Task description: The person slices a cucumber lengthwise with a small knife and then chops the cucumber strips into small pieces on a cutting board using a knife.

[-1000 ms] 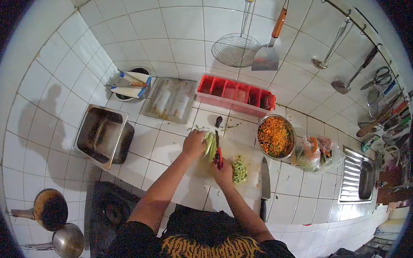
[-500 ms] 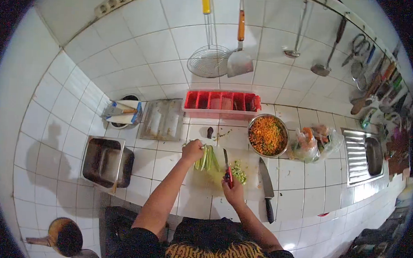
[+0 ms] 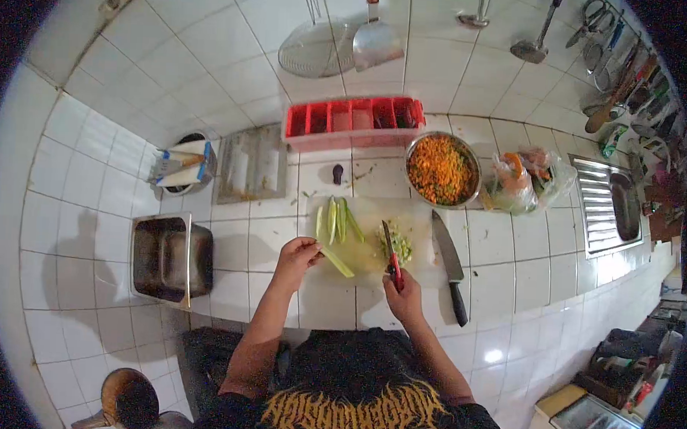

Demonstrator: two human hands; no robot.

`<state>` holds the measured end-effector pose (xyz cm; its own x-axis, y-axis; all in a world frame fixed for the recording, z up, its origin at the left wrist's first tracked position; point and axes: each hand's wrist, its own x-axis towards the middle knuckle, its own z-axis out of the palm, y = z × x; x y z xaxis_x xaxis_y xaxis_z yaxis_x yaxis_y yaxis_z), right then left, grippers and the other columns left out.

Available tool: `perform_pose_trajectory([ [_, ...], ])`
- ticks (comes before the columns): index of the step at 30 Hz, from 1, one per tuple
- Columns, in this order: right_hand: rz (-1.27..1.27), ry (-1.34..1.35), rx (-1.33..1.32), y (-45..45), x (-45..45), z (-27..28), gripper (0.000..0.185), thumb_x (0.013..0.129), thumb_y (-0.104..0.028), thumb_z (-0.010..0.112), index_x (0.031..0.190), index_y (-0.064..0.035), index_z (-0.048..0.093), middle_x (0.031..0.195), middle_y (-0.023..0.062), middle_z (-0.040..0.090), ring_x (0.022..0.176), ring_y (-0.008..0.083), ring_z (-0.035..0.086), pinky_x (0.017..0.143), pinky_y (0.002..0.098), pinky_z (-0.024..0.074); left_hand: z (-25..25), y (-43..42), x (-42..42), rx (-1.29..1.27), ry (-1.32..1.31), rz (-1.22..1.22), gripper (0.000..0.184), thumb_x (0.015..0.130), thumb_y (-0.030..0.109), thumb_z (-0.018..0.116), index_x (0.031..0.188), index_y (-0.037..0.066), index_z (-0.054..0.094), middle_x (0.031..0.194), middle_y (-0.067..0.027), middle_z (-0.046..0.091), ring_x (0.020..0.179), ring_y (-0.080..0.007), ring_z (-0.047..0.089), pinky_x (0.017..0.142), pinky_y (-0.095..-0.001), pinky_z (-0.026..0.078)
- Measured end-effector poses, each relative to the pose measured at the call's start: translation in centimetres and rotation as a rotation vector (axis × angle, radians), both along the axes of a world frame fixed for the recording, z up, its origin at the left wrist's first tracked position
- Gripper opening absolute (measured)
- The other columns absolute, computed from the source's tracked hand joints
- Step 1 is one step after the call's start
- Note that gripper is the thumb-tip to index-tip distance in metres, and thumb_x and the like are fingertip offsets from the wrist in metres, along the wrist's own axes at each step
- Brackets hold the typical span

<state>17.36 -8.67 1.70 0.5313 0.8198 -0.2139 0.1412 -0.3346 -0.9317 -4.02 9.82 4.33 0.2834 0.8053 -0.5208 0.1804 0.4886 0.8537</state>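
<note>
My left hand (image 3: 297, 252) is closed on one end of a cucumber strip (image 3: 337, 262), pale green, which slants down to the right over the board's near edge. Several more cucumber strips (image 3: 332, 220) lie side by side on the whitish cutting board (image 3: 367, 208). In my right hand (image 3: 404, 292) is a small knife (image 3: 392, 251) with a red handle, its dark blade pointing away from me. Under and beside that blade, chopped green bits (image 3: 402, 248) are heaped on the board. Right of them rests a large kitchen knife (image 3: 449, 254) with a black handle.
Behind the board stand a red compartment box (image 3: 354, 138) and a steel bowl (image 3: 476, 193) of diced orange and green vegetables. Plastic bags (image 3: 525, 184) sit farther right, before the sink (image 3: 624, 200). A deep metal pan (image 3: 171, 257) is at left. Utensils hang on the wall.
My left hand has drawn one cucumber strip toward me, away from the others, which stay on the board. My right hand has shifted slightly right with the small knife. The view has tilted down.
</note>
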Motion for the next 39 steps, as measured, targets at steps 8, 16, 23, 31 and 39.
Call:
perform_pose_trajectory([
  [8, 0.389, -0.324, -0.220, 1.7, -1.2, 3.9, 0.028, 0.093, -0.027, 0.068, 0.111, -0.0046, 0.065, 0.076, 0.0203, 0.065, 0.069, 0.0365, 0.065, 0.064, 0.0427, 0.0508, -4.8, -4.5, -0.8, 0.745, 0.468, -0.087, 0.020, 0.090, 0.014, 0.069, 0.104, 0.001, 0.063, 0.090, -0.0171, 0.067, 0.078, -0.0332, 0.067, 0.072, -0.0425, 0.054],
  [16, 0.602, -0.475, -0.226, 4.1, -3.3, 5.7, 0.035, 0.098, -0.031, 0.063, 0.124, -0.0081, 0.063, 0.084, 0.0220, 0.069, 0.076, 0.0374, 0.069, 0.069, 0.0432, 0.0530, -5.3, -5.3, -1.0, 0.933, 0.419, -0.003, 0.016, 0.089, 0.014, 0.068, 0.101, 0.004, 0.063, 0.089, -0.0165, 0.063, 0.082, -0.0367, 0.065, 0.072, -0.0463, 0.053],
  [23, 0.739, -0.496, -0.345, 6.3, -4.4, 7.2, 0.040, 0.100, -0.034, 0.054, 0.135, -0.0153, 0.058, 0.106, 0.0206, 0.071, 0.097, 0.0423, 0.068, 0.085, 0.0505, 0.0539, -5.4, -5.6, -0.8, 0.910, 0.457, -0.001, 0.015, 0.092, 0.017, 0.063, 0.098, 0.004, 0.062, 0.093, -0.0160, 0.062, 0.088, -0.0374, 0.064, 0.075, -0.0475, 0.052],
  [31, 0.799, -0.536, -0.311, 6.4, -4.0, 5.5, 0.040, 0.100, -0.034, 0.054, 0.133, -0.0112, 0.058, 0.098, 0.0265, 0.069, 0.092, 0.0442, 0.068, 0.081, 0.0521, 0.0543, -6.4, -6.1, -0.5, 0.931, 0.482, 0.012, 0.014, 0.092, 0.018, 0.061, 0.093, 0.004, 0.060, 0.091, -0.0150, 0.060, 0.085, -0.0367, 0.062, 0.074, -0.0491, 0.051],
  [39, 0.788, -0.621, -0.327, 6.0, -3.7, 4.2, 0.038, 0.100, -0.034, 0.057, 0.131, -0.0121, 0.060, 0.089, 0.0237, 0.070, 0.084, 0.0432, 0.069, 0.073, 0.0500, 0.0543, -6.0, -6.5, -0.4, 0.975, 0.508, -0.038, 0.014, 0.088, 0.015, 0.063, 0.097, 0.004, 0.062, 0.088, -0.0140, 0.059, 0.086, -0.0345, 0.062, 0.071, -0.0470, 0.051],
])
